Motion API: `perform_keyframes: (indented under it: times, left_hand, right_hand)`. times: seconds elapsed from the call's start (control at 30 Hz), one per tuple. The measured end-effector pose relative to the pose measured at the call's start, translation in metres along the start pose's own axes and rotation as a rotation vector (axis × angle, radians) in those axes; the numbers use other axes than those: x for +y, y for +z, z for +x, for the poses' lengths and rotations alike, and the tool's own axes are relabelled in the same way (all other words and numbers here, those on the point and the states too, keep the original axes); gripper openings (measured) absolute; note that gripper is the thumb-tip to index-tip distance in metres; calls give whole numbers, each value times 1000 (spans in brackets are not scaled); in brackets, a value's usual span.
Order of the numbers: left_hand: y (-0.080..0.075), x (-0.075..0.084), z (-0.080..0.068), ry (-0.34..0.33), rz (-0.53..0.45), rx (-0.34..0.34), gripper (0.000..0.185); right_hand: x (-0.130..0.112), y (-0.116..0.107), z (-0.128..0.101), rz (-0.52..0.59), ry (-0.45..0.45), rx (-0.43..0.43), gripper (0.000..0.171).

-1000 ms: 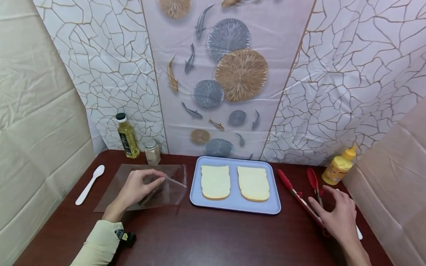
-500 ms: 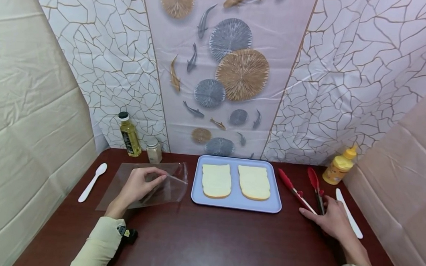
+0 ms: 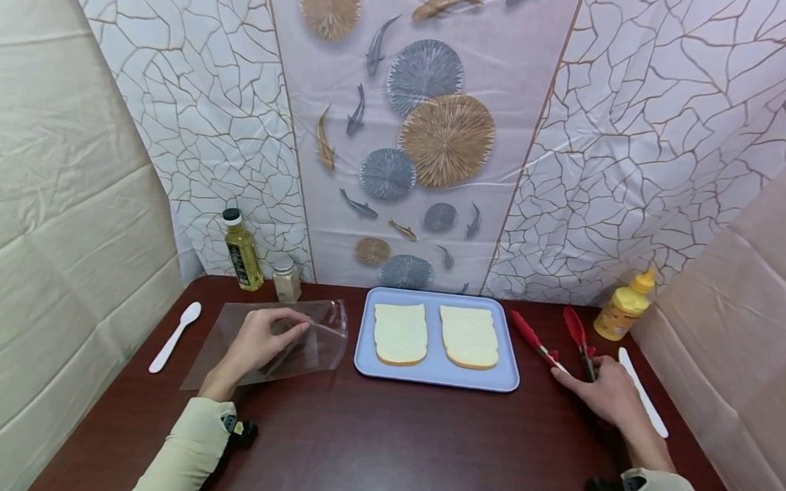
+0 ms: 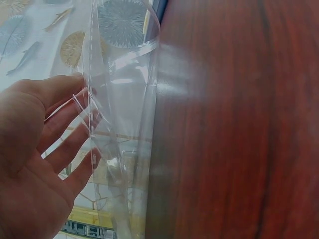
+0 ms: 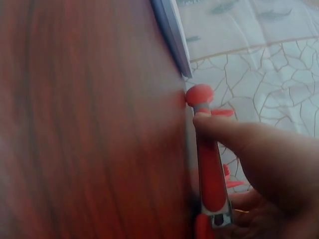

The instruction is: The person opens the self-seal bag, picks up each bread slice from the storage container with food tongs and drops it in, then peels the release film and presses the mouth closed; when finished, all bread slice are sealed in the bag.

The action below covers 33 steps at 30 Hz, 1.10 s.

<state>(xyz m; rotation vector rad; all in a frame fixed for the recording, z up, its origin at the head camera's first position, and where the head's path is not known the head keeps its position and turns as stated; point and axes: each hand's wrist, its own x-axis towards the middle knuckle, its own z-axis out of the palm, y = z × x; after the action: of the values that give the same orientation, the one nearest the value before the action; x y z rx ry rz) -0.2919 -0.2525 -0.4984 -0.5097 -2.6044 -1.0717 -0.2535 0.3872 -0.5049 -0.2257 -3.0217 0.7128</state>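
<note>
On the counter [image 3: 383, 438], we are pinching the clear zip bag [image 3: 275, 339] mouth open with our left hand [image 3: 257, 342], while our right hand [image 3: 602, 394] is curling around the red tongs [image 3: 550, 350] for pickup.

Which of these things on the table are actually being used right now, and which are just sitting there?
In use:
clear plastic zip bag, held by the left hand
red-tipped metal tongs, gripped by the right hand

Lying about:
blue tray with two bread slices
white plastic spoon
white plastic knife
yellow mustard bottle
oil bottle
small shaker jar
</note>
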Motion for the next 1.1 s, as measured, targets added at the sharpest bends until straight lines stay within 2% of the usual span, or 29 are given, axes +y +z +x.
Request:
perform_keyframes:
  times: [0.17, 0.27, 0.4, 0.53, 0.63, 0.77, 0.87, 1.1]
  left_hand:
    - [2, -2, -1, -11, -2, -6, 11]
    - [2, -2, 0, -10, -1, -3, 11]
    - [2, -1, 3, -1, -2, -5, 12]
    - [3, 0, 4, 4, -3, -11, 14]
    - [3, 0, 4, 1, 4, -13, 13]
    - [2, -1, 3, 13, 34, -32, 13]
    - [0, -3, 2, 32, 59, -48, 12]
    - [-8, -3, 3, 52, 72, -5, 9]
  right_hand:
    - [2, 2, -2, 13, -32, 76, 105]
    - [2, 5, -3, 47, -57, 138, 91]
    - [-1, 8, -5, 98, -44, 170, 81]
    - [-11, 10, -10, 137, -13, 211, 94]
    - [-26, 11, -19, 170, -24, 235, 96]
    - [-50, 15, -37, 199, -130, 198, 89]
    - [-66, 20, -51, 180, -207, 151, 86]
    - [-85, 31, -66, 124, -284, 123, 89]
